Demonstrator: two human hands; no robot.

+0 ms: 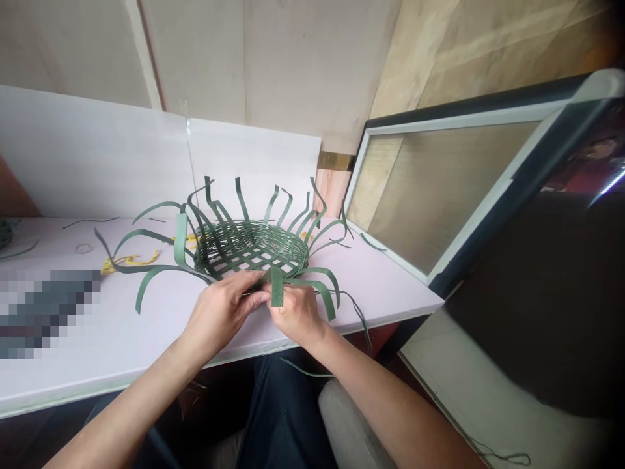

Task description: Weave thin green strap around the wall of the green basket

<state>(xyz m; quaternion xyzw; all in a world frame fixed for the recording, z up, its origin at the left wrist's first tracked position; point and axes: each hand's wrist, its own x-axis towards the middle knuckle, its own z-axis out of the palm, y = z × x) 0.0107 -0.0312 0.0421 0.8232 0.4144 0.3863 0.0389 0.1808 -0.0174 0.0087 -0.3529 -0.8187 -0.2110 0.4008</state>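
A round green woven basket (254,251) sits on the table, its base an open lattice and its low wall of thin strands. Flat green strips stick up and curl outward all around its rim. My left hand (222,306) pinches the near rim, thumb and fingers closed at the weave. Beside it, my right hand (295,312) is closed at the same near edge, with a wide green strip (277,288) bending down in front of its knuckles. What the right fingers grip is hidden. A thin green strand (359,309) trails from the right side over the table edge.
The pale table (122,345) ends close to my lap. Yellow strips (129,260) and green scraps lie left of the basket. White boards (254,163) stand behind. A framed screen panel (439,195) leans at right. A pixelated patch covers the left side.
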